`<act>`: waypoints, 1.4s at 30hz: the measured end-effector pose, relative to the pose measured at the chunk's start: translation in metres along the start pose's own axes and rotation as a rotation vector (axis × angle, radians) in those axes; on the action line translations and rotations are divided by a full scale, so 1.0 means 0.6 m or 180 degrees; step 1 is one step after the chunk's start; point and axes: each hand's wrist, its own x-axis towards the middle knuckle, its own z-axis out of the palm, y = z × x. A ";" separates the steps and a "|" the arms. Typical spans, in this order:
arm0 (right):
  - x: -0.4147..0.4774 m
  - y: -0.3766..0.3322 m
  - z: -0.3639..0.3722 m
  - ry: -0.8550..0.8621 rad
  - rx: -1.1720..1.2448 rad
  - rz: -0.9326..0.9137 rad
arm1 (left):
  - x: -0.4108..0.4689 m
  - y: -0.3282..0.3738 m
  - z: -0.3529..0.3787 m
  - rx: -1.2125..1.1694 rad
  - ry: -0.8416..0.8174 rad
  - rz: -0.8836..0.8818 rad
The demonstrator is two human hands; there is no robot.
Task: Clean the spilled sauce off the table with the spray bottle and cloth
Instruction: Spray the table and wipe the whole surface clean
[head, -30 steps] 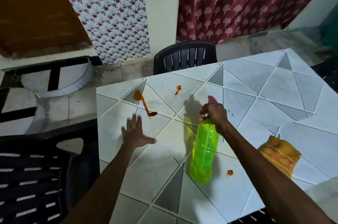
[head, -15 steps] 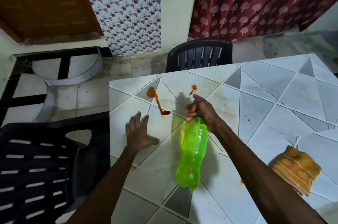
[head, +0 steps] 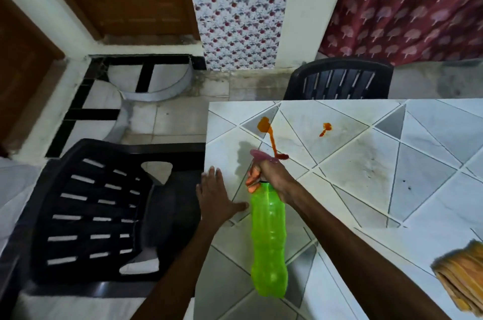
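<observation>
My right hand [head: 271,178] grips the neck and trigger of a bright green spray bottle [head: 268,244] with a pink nozzle, held above the tiled table [head: 366,170]. The nozzle points toward a long orange-red sauce streak [head: 271,138] near the table's far left corner. A smaller sauce splash [head: 325,129] lies to its right. My left hand [head: 217,195] rests flat with spread fingers on the table's left edge, just left of the bottle. A folded yellow-orange cloth [head: 462,275] lies at the table's right side, partly cut off by the frame.
A black plastic chair [head: 96,215] stands against the table's left edge. Another black chair [head: 339,79] is tucked at the far side. Beyond are a tiled floor, a wooden door and patterned curtains.
My right hand has carried the bottle left and forward, bringing the nozzle close to the long sauce streak. The view has swung left. My left hand stays flat on the table.
</observation>
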 end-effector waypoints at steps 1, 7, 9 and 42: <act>-0.002 0.009 0.002 -0.0083 -0.0025 0.0027 | -0.010 -0.004 0.005 -0.0056 0.0065 -0.0036; -0.023 0.066 -0.001 -0.0348 -0.0991 0.0095 | -0.064 -0.020 0.019 -0.0218 0.0323 -0.0300; -0.041 0.075 -0.015 -0.0464 -0.0950 0.0182 | -0.077 -0.018 0.021 -0.0187 0.0278 -0.0450; -0.313 0.281 -0.348 0.0144 0.0212 0.0090 | -0.278 0.106 0.150 0.0142 0.0104 -0.0133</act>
